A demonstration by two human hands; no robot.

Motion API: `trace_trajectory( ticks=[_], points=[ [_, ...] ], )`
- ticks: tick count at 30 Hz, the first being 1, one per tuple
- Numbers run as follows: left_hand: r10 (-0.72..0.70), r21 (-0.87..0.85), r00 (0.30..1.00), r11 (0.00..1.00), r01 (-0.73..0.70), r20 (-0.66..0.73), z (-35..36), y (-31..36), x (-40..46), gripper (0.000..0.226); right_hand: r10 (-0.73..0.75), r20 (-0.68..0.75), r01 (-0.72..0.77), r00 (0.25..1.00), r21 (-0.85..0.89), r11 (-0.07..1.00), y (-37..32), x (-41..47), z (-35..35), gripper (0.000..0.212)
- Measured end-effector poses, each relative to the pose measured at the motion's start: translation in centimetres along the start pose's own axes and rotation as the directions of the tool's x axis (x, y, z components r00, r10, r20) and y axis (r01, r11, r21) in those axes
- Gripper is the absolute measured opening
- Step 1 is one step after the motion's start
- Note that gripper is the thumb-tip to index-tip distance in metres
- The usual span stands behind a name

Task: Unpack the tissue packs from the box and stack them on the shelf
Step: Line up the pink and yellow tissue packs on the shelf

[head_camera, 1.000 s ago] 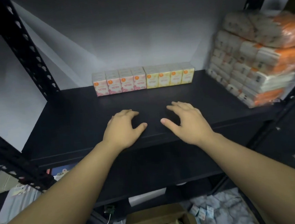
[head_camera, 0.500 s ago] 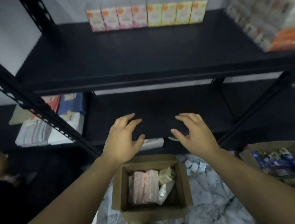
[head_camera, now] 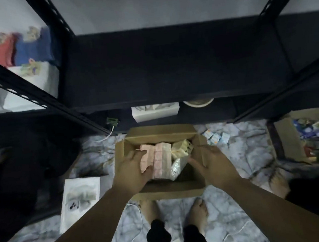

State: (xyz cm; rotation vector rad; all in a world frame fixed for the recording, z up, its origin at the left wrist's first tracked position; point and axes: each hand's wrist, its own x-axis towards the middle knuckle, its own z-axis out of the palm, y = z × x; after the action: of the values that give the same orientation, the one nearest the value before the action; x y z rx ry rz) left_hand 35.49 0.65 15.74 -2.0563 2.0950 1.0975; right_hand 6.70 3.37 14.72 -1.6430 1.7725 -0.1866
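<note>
An open cardboard box [head_camera: 158,130] stands on the marble floor in front of my feet. Inside it stand pink tissue packs [head_camera: 163,159], a pale yellow pack [head_camera: 182,149] and a clear-wrapped pack [head_camera: 177,167]. My left hand [head_camera: 131,173] reaches into the box's left side, its fingers spread over the leftmost pink pack and its thumb lying against it. My right hand [head_camera: 213,166] is over the box's right wall, fingers relaxed, thumb near the clear-wrapped pack. A dark shelf board [head_camera: 169,62] lies above the box.
A second cardboard box [head_camera: 286,139] with blue packs sits at the right. Small packs [head_camera: 215,137] lie on the floor beside the box, a flat white box [head_camera: 81,199] to its left. Black slanted shelf posts [head_camera: 28,93] flank me. A person's foot [head_camera: 278,186] is at the right.
My view has tipped down from the upper shelf with its row of packs to the floor. Both hands dropped from the shelf edge into the box.
</note>
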Motion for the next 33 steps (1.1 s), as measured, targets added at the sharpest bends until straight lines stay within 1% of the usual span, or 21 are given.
trace_trajectory(
  ticks=[2,5,8,12,14,16,18,21,23,26,31,33],
  points=[
    [-0.050,-0.022,0.997,0.998,0.052,0.061,3.2,-2.8,2.0,0.067,0.037,0.047,-0.038,0.998,0.016,0.999,1.8,1.6,3.6,0.070],
    [-0.106,-0.073,0.989,0.991,0.114,0.103,8.3,-7.2,5.3,0.061,0.102,0.047,-0.102,0.994,0.016,0.995,3.9,4.8,8.6,0.073],
    [-0.146,-0.110,0.985,0.982,0.156,0.094,13.3,-10.8,8.8,0.066,0.208,-0.018,-0.208,0.978,0.009,0.978,6.1,8.7,13.6,0.068],
    [-0.224,-0.075,0.972,0.971,0.229,0.066,19.5,-15.1,13.8,0.076,0.274,-0.078,-0.277,0.958,-0.024,0.961,9.3,13.7,19.3,0.076],
    [-0.257,-0.065,0.964,0.963,0.261,0.063,21.9,-16.7,16.0,0.083,0.273,-0.090,-0.277,0.958,-0.044,0.960,10.9,15.6,21.6,0.079],
    [-0.320,-0.089,0.945,0.942,0.325,0.065,23.9,-17.7,17.9,0.085,0.290,-0.076,-0.295,0.954,-0.070,0.953,12.3,17.1,23.6,0.088],
    [-0.380,-0.153,0.922,0.909,0.387,0.076,25.7,-18.6,19.4,0.088,0.302,-0.079,-0.307,0.950,-0.065,0.949,13.5,18.2,25.3,0.094],
    [-0.404,-0.194,0.908,0.888,0.418,0.109,27.7,-19.9,20.8,0.094,0.304,-0.148,-0.317,0.941,-0.076,0.945,14.3,19.1,27.2,0.096],
    [-0.362,-0.162,0.925,0.912,0.377,0.113,28.5,-20.6,21.0,0.092,0.321,-0.184,-0.335,0.929,-0.051,0.941,14.3,19.4,27.8,0.100],
    [-0.422,-0.247,0.903,0.869,0.428,0.080,28.8,-20.5,20.7,0.089,0.324,-0.166,-0.334,0.931,-0.034,0.942,14.3,19.4,27.9,0.106],
    [-0.433,-0.315,0.902,0.855,0.412,0.006,27.0,-19.0,18.8,0.084,0.289,-0.185,-0.295,0.939,-0.006,0.956,13.4,17.5,26.5,0.089],
    [-0.435,-0.357,0.901,0.843,0.402,-0.012,25.3,-18.0,17.4,0.086,0.251,-0.190,-0.266,0.949,-0.061,0.962,12.7,16.4,25.7,0.081]
  ],
)
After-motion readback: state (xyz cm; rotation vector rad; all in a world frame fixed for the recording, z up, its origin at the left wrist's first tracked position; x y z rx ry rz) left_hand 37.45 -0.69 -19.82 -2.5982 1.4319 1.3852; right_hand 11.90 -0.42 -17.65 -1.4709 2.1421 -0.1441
